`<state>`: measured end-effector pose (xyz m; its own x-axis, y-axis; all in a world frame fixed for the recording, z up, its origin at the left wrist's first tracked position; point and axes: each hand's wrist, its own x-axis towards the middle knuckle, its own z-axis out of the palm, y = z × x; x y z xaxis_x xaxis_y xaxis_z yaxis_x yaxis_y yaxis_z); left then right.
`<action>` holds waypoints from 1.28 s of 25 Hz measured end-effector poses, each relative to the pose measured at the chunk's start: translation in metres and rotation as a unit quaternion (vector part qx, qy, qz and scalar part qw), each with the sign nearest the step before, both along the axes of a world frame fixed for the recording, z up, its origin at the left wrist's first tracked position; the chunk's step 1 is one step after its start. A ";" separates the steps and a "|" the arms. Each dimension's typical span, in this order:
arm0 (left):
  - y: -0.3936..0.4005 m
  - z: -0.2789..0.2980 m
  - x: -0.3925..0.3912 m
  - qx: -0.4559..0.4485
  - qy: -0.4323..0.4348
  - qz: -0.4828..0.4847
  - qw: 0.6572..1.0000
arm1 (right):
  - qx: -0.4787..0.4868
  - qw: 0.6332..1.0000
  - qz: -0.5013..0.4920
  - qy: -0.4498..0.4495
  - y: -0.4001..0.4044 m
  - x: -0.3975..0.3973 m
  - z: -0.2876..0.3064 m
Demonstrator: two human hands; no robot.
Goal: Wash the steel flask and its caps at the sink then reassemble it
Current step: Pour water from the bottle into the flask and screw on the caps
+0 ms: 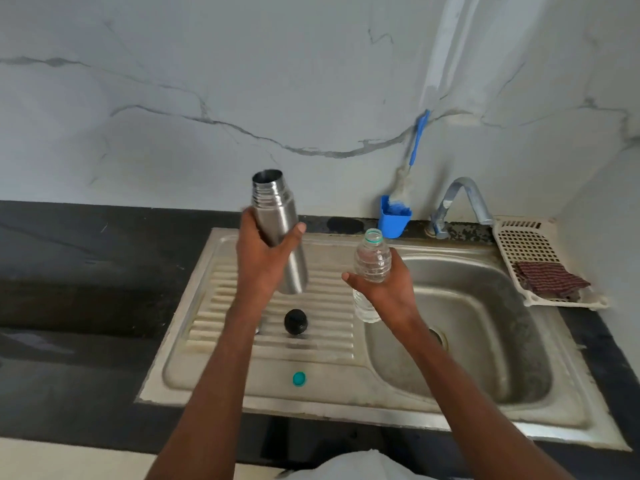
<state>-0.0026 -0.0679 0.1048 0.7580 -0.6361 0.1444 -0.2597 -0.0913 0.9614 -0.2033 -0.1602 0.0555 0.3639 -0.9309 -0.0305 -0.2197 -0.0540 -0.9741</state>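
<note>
My left hand (263, 261) grips the steel flask (277, 220) round its middle and holds it upright above the draining board, its mouth uncapped. My right hand (388, 289) grips a clear plastic water bottle (372, 261), also uncapped, over the left edge of the sink basin. A black flask cap (295, 322) lies on the ribbed draining board (322, 344) below the flask. A small teal bottle cap (299, 378) lies nearer the front edge of the board.
The steel sink basin (485, 306) is at the right, with a tap (464, 202) behind it. A blue holder (393, 218) with a blue-handled brush (417, 140) stands by the wall. A white plastic rack (530, 247) holding a dark cloth (550, 278) sits at far right. Black counter (86, 271) stretches left.
</note>
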 end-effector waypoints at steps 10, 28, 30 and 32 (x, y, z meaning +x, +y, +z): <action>-0.071 -0.085 -0.149 0.120 -0.062 -0.195 0.971 | -0.104 0.980 -0.055 0.159 -0.059 -0.147 0.025; -0.098 -0.065 -0.161 0.105 -0.102 -0.170 0.975 | -0.413 0.772 0.165 0.454 -0.150 -0.163 0.098; -0.099 -0.065 -0.161 0.106 -0.104 -0.174 0.974 | -0.425 0.762 0.169 0.459 -0.152 -0.163 0.102; -0.101 -0.066 -0.161 0.107 -0.102 -0.174 0.974 | -0.430 0.754 0.170 0.466 -0.154 -0.163 0.106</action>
<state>-0.1640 -0.1686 0.0391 0.4607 -0.8814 0.1046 -0.4945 -0.1570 0.8549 -0.3664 -0.3139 0.1617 0.7803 -0.6091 0.1417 -0.6177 -0.7861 0.0226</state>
